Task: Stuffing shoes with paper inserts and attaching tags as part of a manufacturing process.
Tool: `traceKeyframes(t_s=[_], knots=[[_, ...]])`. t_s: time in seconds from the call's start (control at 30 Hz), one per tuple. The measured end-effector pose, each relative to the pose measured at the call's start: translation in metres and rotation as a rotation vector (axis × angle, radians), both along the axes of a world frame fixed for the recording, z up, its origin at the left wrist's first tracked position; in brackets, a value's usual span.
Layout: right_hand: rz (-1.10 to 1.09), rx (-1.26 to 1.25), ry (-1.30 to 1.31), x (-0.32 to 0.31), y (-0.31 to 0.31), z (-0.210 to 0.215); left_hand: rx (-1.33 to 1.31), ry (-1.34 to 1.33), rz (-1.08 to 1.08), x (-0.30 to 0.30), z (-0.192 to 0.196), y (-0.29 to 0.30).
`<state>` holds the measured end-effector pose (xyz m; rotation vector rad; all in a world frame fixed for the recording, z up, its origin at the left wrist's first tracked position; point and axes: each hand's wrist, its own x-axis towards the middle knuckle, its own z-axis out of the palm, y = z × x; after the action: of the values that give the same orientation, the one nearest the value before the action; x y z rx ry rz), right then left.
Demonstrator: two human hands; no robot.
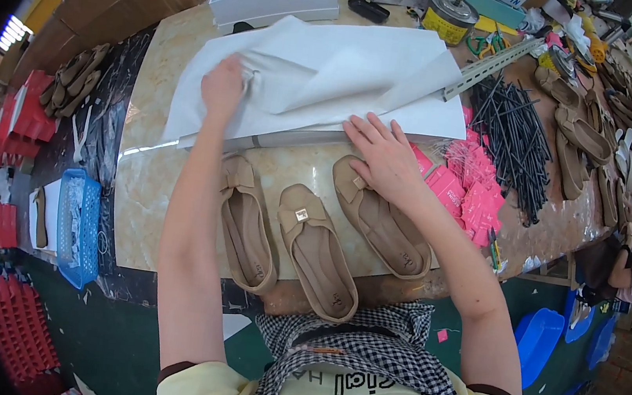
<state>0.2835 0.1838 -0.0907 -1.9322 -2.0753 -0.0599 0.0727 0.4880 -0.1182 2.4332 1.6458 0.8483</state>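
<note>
Crumpled white paper sheets [347, 75] lie across the table in front of me. My left hand [223, 90] is closed on the left part of the paper, where creases run out from its fingers. With fingers spread, my right hand [385, 159] rests at the paper's near edge, holding nothing. Three beige flat shoes stand toe-away on the near side: a left shoe [249, 238], a middle shoe [321, 265] with a small metal ornament on its bow, and a right shoe [397, 243]. My right hand and forearm partly cover that right shoe.
Pink tags [463, 192] and a heap of thin black sticks [509, 134] lie to the right, near a slotted metal bar [494, 68]. More shoes [584, 136] crowd the far right. A white box [277, 3] stands behind the paper; a blue basket [78, 227] is at left.
</note>
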Motion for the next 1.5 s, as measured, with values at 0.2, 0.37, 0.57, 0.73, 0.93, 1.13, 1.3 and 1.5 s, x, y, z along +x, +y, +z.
traceKeyframes(t_s=[0.2, 0.37, 0.57, 0.73, 0.93, 1.13, 1.3, 1.5], knots=[[0.047, -0.037, 1.468, 0.011, -0.059, 0.017, 0.316, -0.572, -0.768, 0.043, 0.092, -0.228], [-0.209, -0.368, 2.048, -0.026, -0.106, 0.016, 0.264, -0.458, -1.204, 0.009, 0.057, -0.349], [-0.501, -0.644, 2.063, -0.026, -0.154, 0.04, -0.363, -0.6, -1.045, 0.016, 0.069, -0.354], [-0.017, 0.139, 0.796, -0.048, -0.155, 0.063, -0.849, -0.92, -0.497, 0.052, 0.085, -0.345], [-0.421, 0.165, 1.382, 0.041, -0.143, 0.031, -1.056, -0.537, -0.875, 0.073, 0.026, -0.353], [-0.018, -0.123, 0.083, 0.003, -0.131, -0.013, -0.37, 0.051, -1.035, 0.049, 0.005, -0.398], [-0.076, -0.063, -0.251, -0.017, -0.054, -0.041, -0.361, 0.079, -1.069, 0.039, 0.014, -0.378], [-0.308, -0.167, 0.48, 0.016, -0.066, -0.012, -0.255, 0.077, -1.046, 0.035, 0.007, -0.382]])
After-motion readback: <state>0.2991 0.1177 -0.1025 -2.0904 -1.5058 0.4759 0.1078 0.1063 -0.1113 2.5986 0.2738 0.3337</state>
